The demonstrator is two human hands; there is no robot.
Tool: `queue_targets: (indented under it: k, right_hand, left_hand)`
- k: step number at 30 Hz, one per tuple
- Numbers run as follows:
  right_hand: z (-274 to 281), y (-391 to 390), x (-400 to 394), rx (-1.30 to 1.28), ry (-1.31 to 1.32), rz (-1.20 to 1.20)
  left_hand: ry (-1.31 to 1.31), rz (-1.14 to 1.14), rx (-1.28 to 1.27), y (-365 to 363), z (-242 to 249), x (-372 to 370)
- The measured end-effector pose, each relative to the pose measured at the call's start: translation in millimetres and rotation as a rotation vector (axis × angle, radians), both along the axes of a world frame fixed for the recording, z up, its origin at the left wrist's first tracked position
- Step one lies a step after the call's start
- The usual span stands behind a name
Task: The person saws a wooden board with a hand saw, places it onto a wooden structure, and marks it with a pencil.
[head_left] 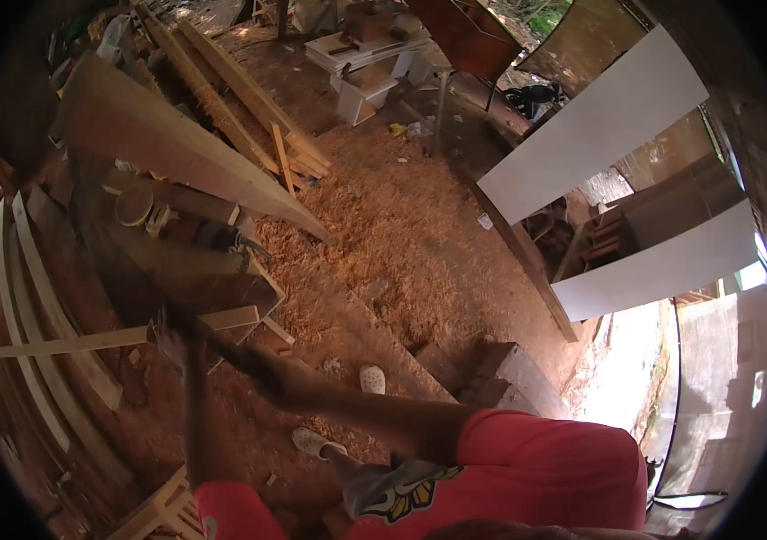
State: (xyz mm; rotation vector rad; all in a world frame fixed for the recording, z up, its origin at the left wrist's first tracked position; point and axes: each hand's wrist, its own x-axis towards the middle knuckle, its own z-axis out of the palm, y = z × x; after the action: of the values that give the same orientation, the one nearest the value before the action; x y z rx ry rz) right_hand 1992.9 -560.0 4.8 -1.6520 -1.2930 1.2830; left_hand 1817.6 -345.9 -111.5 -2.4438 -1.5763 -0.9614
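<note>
My left hand (pixel 170 338) is on a narrow wooden strip (pixel 86 343), its fingers wrapped round it beside a wooden bench (pixel 212 286). The strip lies roughly level across the left of the view. My right hand (pixel 271 376) is to the right of the left one, dark and blurred. Its fingers are closed round a dark, long thing that reaches toward my left hand; shadow and blur hide what it is.
Long curved boards (pixel 41 270) lie at the left. A wide plank (pixel 194 162) slants above the bench. Wood shavings (pixel 401 225) cover the floor. Two white panels (pixel 599 126) stand at the right, near a wooden block (pixel 514 382). A slatted wooden piece (pixel 167 508) is at the bottom.
</note>
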Motion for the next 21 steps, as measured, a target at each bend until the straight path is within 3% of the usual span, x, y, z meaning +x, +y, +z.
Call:
queue_targets:
  k: [2, 7, 19, 21]
  right_hand:
    - [-10.8, -3.5, -4.6, 0.024, -0.001, -0.035]
    - [22.0, -3.2, -2.2, -0.063, 0.015, -0.095]
    - [7.9, -3.8, -3.8, 0.028, -0.128, -0.06]
    - [3.6, -6.3, -4.8, 0.117, -0.007, -0.085]
  left_hand:
    - [0.005, 0.016, -0.005, 2.1, -1.7, 1.0]
    - [0.062, 0.053, -0.023, 0.5, 1.0, 4.6]
    - [0.065, 0.09, -0.053, -14.2, 23.6, 9.6]
    - [0.097, 0.096, -0.072, -11.6, 22.1, 8.6]
